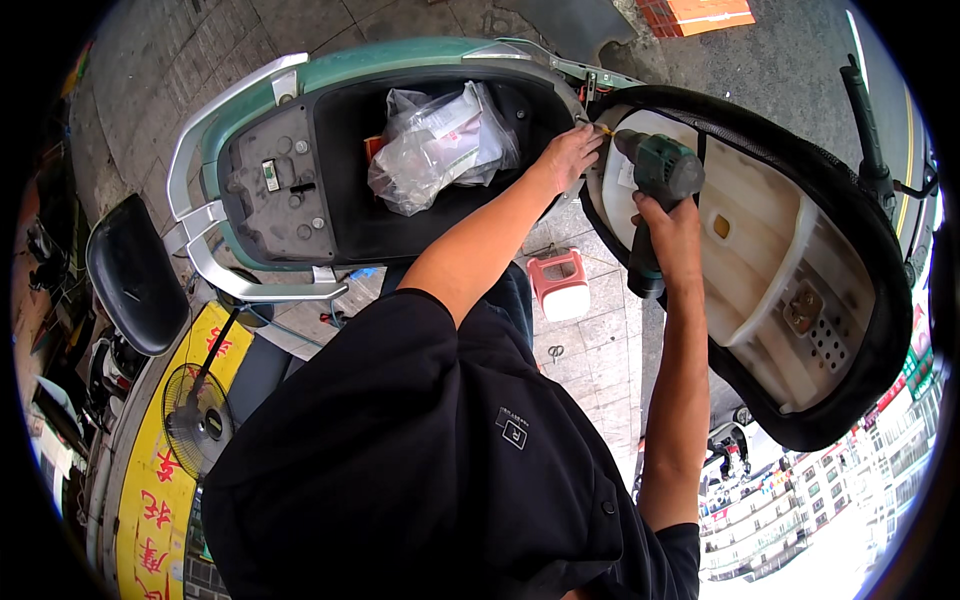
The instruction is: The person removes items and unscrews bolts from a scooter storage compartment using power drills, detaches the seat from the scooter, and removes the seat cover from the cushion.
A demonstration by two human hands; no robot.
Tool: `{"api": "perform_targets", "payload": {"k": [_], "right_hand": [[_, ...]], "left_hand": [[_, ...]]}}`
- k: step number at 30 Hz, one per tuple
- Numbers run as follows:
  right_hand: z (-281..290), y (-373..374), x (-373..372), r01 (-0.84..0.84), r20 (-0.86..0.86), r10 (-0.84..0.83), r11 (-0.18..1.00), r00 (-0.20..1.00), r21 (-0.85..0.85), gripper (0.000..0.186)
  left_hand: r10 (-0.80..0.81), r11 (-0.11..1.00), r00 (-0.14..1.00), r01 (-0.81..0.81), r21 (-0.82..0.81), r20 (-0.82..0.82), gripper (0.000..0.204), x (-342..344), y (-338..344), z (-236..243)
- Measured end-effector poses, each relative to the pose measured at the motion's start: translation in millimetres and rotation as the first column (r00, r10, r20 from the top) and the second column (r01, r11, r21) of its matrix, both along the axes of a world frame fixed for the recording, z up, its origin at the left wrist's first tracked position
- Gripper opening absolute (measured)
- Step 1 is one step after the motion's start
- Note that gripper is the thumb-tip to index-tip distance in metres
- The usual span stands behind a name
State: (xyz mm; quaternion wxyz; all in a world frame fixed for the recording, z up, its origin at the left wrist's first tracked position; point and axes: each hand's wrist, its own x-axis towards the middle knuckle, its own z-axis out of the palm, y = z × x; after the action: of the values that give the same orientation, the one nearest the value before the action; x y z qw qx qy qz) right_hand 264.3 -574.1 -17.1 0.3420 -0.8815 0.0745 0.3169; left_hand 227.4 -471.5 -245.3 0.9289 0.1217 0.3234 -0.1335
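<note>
The power drill (664,170) is dark green with black parts. The seat (895,305) has a black edge, and its underside (755,265) is cream-white with brownish stains. The scooter body (400,52) is green, the rail (285,291) is silver and the storage box (345,215) is black. The stool (565,302) is pink and white. The banner (140,485) is yellow with red characters. The shirt (400,430) is plain black with a small pale logo.

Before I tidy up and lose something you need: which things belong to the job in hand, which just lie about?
In the job:
power drill, in the right hand
open seat, by the left hand

Apparently lying about:
plastic bag, in the storage compartment
pink-and-white stool
fan
</note>
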Motion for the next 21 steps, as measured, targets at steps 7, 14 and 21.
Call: {"api": "perform_targets", "payload": {"k": [7,14,21], "right_hand": [[-9.7,-4.8,6.5,-0.102,0.02,0.103,0.993,0.994,-0.052,0.033],[-6.0,-18.8,19.3,-0.365,0.163,0.392,0.915,0.906,-0.171,0.041],[-18.9,-23.7,8.2,-0.254,0.08,0.26,0.964,0.962,-0.073,0.041]], "left_hand": [[-0.127,0.984,0.991,0.121,0.129,0.033,0.034,-13.4,3.9,-0.5],[-0.343,0.893,0.922,0.379,0.243,-0.179,0.031,-72.8,46.8,3.3],[-0.326,0.722,0.898,0.439,0.536,-0.296,0.033,-148.6,156.4,20.9]]}}
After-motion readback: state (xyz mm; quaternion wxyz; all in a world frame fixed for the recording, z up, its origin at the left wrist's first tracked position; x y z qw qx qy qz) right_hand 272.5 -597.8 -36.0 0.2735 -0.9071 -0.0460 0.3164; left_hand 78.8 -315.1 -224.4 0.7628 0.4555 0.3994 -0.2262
